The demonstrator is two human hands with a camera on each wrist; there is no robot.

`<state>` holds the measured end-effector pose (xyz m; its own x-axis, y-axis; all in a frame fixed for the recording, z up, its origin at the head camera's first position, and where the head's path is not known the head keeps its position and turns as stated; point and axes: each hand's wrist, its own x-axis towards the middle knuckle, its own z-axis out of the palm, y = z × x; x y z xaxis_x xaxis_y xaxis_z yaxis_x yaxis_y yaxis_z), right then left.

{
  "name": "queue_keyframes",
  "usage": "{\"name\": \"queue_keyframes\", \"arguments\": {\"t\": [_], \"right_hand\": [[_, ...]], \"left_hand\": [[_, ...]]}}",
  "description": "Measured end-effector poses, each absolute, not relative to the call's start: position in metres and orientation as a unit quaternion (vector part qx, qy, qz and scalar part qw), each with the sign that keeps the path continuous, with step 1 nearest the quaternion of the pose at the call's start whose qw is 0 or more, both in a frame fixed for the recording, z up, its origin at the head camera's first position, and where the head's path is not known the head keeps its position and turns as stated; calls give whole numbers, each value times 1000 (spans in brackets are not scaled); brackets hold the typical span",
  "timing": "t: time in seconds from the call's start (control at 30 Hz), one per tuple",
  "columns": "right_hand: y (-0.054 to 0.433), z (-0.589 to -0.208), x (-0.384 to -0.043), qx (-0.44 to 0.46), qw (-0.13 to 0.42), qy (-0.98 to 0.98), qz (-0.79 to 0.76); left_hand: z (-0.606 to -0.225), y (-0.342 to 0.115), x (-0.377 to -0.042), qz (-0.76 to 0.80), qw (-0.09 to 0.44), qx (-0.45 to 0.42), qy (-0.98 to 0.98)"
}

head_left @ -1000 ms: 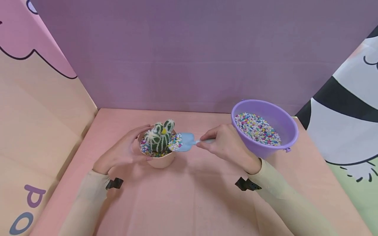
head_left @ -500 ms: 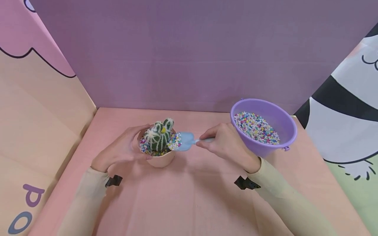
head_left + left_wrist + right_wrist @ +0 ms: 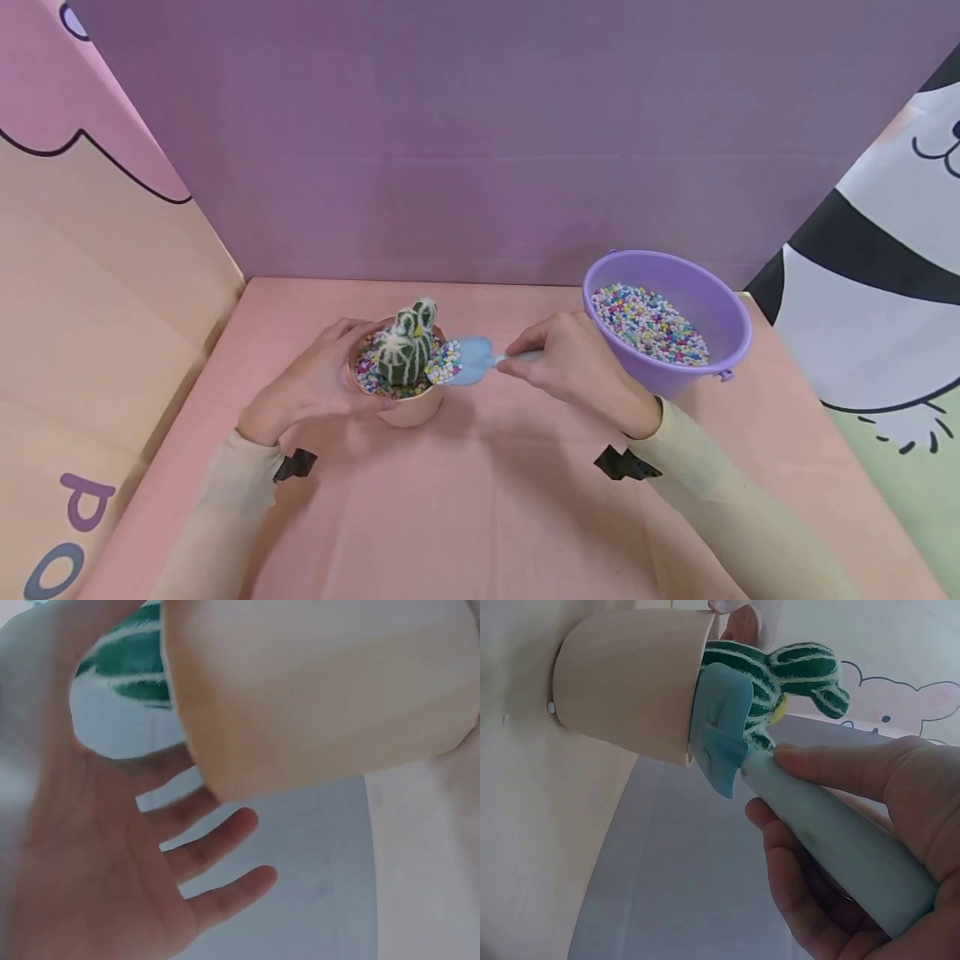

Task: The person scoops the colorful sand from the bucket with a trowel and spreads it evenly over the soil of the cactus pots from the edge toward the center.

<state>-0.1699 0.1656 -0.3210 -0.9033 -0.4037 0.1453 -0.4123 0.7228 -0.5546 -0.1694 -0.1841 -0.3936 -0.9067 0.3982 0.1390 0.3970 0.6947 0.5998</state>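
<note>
A cactus [image 3: 403, 360] with white fuzzy ribs and a yellow spot stands in a pale pink pot [image 3: 411, 411]. Colourful pebbles surround its base. My left hand [image 3: 318, 379] holds the pot from the left, thumb on the near side; the left wrist view shows several fingers spread beside the pot's wall [image 3: 322, 697]. My right hand [image 3: 573, 367] grips the handle [image 3: 832, 832] of a light blue toy shovel [image 3: 474, 360]. The shovel's blade lies at the pot's right rim, its tip heaped with pebbles [image 3: 445, 362] close against the cactus.
To the right stands a purple bucket [image 3: 723, 333] partly filled with the same colourful pebbles [image 3: 649, 323]. A purple wall [image 3: 480, 150] rises behind the pink tabletop [image 3: 450, 517], with printed panels at both sides.
The cactus has turned a little with the pot, its upper lobes now closer together from the head view. My left hand has shifted slightly. The shovel and its pebbles have stayed nearly still.
</note>
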Motion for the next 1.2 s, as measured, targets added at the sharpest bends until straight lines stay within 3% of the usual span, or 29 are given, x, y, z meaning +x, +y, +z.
{"name": "queue_keyframes", "arguments": {"t": [0.3,0.6,1.0,1.2], "right_hand": [[165,-318,-170,217,5,-931,293],[166,-316,-171,217,-4,-930,298],[168,-320,-172,206,-14,-927,312],[167,-321,-172,208,-19,-926,313]], "left_hand": [[-396,-190,-182,408,53,256,875],[-392,-184,-180,389,27,262,883],[-383,-172,-166,293,-11,198,935],[-388,-175,-171,341,-7,250,906]]}}
